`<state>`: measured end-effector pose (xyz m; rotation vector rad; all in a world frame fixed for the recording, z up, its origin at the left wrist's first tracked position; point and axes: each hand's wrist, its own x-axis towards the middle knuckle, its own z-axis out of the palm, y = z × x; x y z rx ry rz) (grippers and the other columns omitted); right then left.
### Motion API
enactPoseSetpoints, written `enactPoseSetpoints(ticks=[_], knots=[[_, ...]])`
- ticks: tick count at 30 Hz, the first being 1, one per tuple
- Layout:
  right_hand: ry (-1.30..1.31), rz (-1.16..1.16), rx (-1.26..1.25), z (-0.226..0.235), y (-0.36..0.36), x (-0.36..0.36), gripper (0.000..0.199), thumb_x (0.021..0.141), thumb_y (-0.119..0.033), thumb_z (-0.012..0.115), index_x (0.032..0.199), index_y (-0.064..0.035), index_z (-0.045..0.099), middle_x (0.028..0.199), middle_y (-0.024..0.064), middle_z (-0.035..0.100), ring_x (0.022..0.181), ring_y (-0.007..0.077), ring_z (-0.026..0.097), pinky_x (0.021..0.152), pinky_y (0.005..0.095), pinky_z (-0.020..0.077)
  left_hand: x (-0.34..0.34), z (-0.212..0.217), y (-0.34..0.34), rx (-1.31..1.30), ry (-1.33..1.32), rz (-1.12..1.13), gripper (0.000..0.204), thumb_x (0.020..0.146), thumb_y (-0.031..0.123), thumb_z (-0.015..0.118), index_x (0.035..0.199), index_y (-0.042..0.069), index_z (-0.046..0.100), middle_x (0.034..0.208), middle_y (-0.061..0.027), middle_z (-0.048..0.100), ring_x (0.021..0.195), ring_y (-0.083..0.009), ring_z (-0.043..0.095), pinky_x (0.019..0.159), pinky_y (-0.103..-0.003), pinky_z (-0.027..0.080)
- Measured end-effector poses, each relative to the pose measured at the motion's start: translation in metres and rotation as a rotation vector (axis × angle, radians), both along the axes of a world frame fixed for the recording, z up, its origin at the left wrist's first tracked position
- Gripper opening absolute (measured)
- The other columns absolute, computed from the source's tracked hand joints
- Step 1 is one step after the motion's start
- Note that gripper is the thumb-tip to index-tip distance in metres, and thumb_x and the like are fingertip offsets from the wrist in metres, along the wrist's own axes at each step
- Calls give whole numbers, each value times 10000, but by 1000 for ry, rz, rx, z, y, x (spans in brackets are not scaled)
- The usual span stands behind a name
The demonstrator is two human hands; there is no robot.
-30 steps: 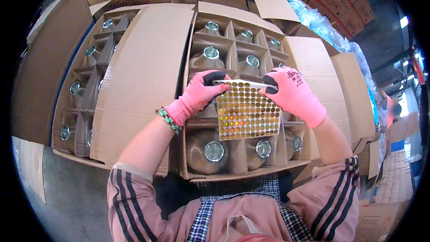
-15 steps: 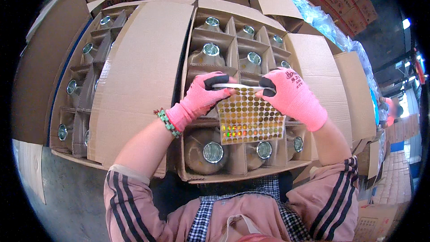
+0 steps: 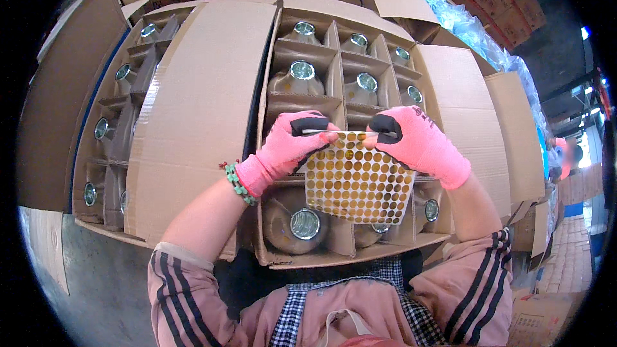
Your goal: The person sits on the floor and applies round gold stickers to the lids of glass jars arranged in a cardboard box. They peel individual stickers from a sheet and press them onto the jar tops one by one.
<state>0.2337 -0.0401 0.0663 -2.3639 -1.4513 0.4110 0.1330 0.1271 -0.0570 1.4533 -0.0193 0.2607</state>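
Now my left hand point(image 3: 286, 151) and right hand point(image 3: 418, 144), in pink gloves, pinch the top edge of a gold sticker sheet point(image 3: 357, 183), held above the open carton point(image 3: 334, 38) of bottles point(image 3: 302, 74).

Glossy gold foil sticker sheet point(image 3: 357, 183), matt pink knit cloth gloves point(image 3: 424, 148), rough brown cardboard box point(image 3: 193, 109), shiny metal-capped bottles point(image 3: 304, 223).

A square sticker sheet point(image 3: 357, 185) covered in rows of round gold stickers is held by its top edge, tilted, above the near compartments of the open divided carton point(image 3: 334, 58) of capped bottles.
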Motion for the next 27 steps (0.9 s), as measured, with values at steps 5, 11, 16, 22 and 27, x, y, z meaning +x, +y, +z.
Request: enactPoseSetpoints(ticks=[5,11,16,22,27], knots=[[11,41,52,-1,1,-1,225,694,-185,672,754,3,564,682,176,553,659,335,542,591,359,426,-2,1,0,-69,35,-5,179,737,150,673,825,-2,638,769,-10,601,730,-85,545,686,-225,438],[-164,162,174,-7,6,-1,144,692,-125,656,773,-29,585,734,99,567,744,293,527,697,350,403,0,-2,0,-123,38,-4,199,743,182,673,814,0,634,771,1,601,731,-70,539,663,-215,435],[-354,258,244,-18,5,0,90,686,-99,618,734,-56,556,735,88,547,759,284,530,714,373,409,1,-2,1,-188,55,-11,200,740,187,676,819,7,634,759,9,597,717,-61,532,650,-203,428],[-408,223,278,-22,2,-3,102,684,-103,619,739,-53,549,749,102,541,776,297,535,734,381,417,3,-5,1,-221,52,-24,181,755,172,666,840,13,645,745,26,599,689,-44,520,619,-197,429],[139,-33,371,-11,9,21,154,740,-145,642,825,-26,593,802,98,602,782,193,588,735,306,449,4,-7,1,-277,127,0,193,743,172,674,850,16,638,764,16,603,704,-54,530,645,-208,438]])
